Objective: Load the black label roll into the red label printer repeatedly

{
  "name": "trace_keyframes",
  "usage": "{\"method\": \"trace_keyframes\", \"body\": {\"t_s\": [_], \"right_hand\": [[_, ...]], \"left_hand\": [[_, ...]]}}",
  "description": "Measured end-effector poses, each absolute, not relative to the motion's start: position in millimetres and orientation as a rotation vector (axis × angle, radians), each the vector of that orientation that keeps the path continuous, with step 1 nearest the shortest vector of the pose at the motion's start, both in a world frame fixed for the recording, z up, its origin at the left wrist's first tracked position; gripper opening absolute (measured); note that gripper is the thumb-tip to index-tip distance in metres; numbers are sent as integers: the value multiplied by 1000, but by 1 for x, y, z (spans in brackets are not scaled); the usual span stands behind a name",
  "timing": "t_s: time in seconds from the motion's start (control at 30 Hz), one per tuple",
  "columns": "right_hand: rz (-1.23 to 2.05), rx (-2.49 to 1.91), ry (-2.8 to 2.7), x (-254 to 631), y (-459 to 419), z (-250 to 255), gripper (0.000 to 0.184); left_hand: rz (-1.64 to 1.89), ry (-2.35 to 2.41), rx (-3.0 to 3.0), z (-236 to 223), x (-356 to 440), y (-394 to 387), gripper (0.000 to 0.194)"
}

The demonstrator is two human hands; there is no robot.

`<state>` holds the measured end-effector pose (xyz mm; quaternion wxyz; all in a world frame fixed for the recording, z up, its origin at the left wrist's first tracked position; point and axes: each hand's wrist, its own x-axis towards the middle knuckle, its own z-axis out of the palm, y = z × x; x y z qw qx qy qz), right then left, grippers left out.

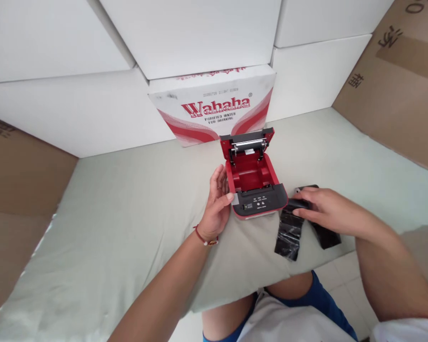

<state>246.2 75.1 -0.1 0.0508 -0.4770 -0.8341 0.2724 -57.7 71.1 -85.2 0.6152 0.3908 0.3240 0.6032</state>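
Note:
A small red-and-black printer (255,176) sits on the cloth with its lid (248,142) raised, showing a hollow red compartment and a roller under the lid. My left hand (218,202) holds the printer's left side, the thumb on the front corner by a small grey patch and the fingers along the wall. To the right of the printer, my right hand (312,204) pinches a crinkled, shiny black plastic strip (288,232) that hangs toward the front edge. Beneath that hand lies a flat black object (326,236), partly hidden; its kind cannot be made out.
Behind the printer stands a white-and-red Wahaha water carton (217,107) against stacked white boxes (199,33). Brown cardboard boxes flank the surface at left (17,204) and right (395,90). A pale green cloth (128,213) covers the table; its front edge lies above my legs.

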Motion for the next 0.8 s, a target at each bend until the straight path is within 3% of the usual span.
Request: {"method": "trace_keyframes", "body": {"t_s": [0.1, 0.27, 0.47, 0.8], "right_hand": [[717, -1538, -2361, 251, 74, -13, 40], [230, -1754, -2266, 292, 84, -26, 37], [300, -1509, -2502, 299, 97, -52, 39], [302, -1408, -2469, 299, 98, 28, 39]], "left_hand": [[1400, 763, 898, -85, -58, 72, 74], [1399, 771, 919, -83, -57, 72, 68], [1396, 777, 936, -81, -58, 72, 66], [1396, 756, 910, -81, -57, 72, 67]]}}
